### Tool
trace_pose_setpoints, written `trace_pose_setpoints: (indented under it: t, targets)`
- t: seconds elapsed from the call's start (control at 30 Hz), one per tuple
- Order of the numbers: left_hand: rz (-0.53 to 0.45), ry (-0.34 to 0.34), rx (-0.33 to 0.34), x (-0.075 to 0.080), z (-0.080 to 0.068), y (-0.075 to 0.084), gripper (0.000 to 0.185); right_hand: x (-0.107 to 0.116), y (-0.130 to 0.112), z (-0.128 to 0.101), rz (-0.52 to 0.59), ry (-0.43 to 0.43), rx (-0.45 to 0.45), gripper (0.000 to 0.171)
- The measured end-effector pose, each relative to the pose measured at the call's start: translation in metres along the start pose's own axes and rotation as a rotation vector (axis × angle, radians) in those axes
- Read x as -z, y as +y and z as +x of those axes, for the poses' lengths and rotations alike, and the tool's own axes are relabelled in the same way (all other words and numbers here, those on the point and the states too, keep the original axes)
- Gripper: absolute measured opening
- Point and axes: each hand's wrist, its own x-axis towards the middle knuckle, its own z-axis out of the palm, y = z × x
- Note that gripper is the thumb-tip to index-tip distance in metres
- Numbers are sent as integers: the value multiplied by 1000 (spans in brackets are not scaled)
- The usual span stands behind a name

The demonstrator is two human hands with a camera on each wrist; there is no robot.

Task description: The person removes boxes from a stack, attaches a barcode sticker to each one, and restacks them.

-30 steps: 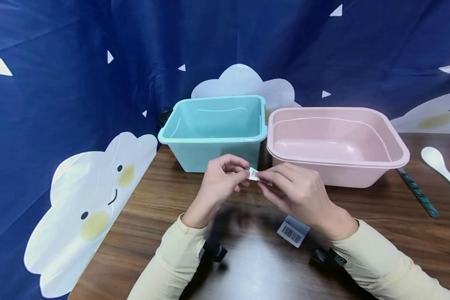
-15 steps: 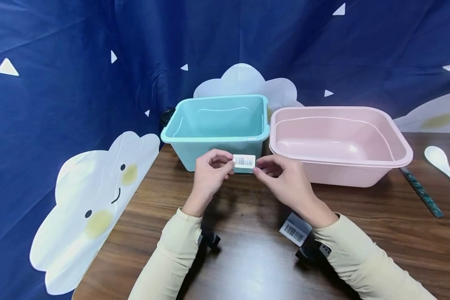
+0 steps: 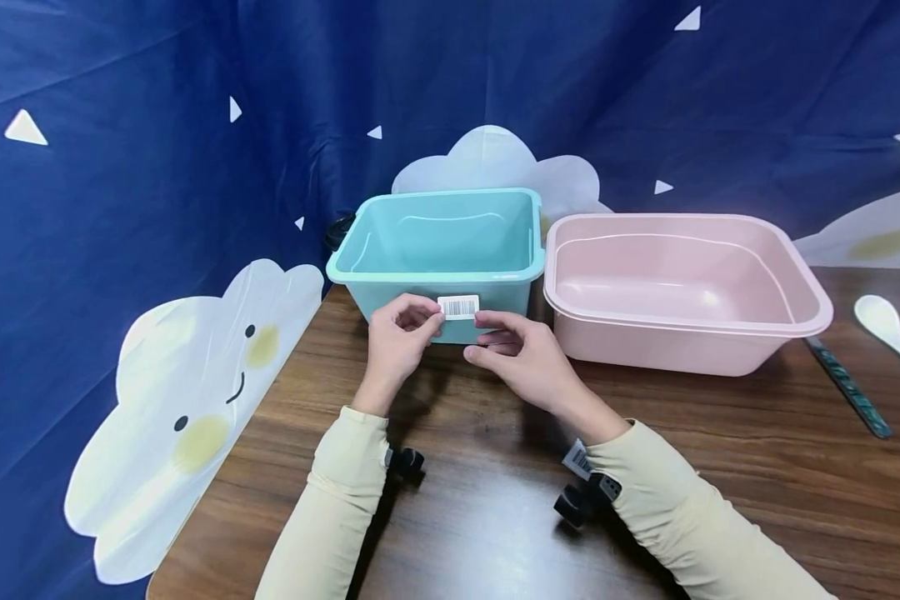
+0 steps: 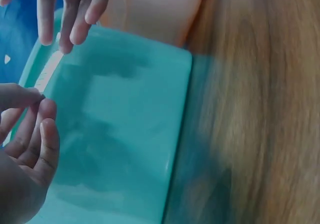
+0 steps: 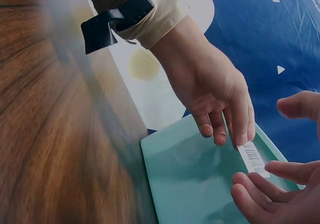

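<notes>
A small white barcode sticker (image 3: pixel 458 307) lies against the front wall of the teal bin (image 3: pixel 390 250). My left hand (image 3: pixel 435 317) pinches its left end between thumb and forefinger. My right hand (image 3: pixel 482 320) touches the right end with a fingertip, its thumb apart from the sticker. From the left wrist, the sticker (image 4: pixel 49 73) runs along the teal bin (image 4: pixel 125 124) between my left hand (image 4: pixel 41 100) and the straight fingers (image 4: pixel 65 34) of the right. From the right wrist, the sticker (image 5: pixel 252 157) sits between both hands on the teal bin (image 5: pixel 190 184).
A pink basin (image 3: pixel 795 333) stands right of the teal bin. A white spoon (image 3: pixel 888 329) and a dark strip (image 3: pixel 843 387) lie at the far right. A barcode sheet (image 3: pixel 574 458) peeks from under my right sleeve. Blue cloud-print cloth hangs behind and left.
Both hands have carried the sticker up and leftward from mid-air to the teal bin's front wall. The sticker turned flat, barcode facing me. The right hand's pinch has loosened to a fingertip touch.
</notes>
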Motion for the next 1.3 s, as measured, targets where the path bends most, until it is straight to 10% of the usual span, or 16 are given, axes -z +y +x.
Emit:
trace_pose_setpoints:
  t: [0.63, 1.3]
  targets:
    - [173, 115, -81, 2, 2, -14, 12, -19, 10, 7, 77, -102, 217, 67]
    - [233, 169, -88, -2, 1, -12, 5, -15, 14, 8, 81, -144, 242, 70]
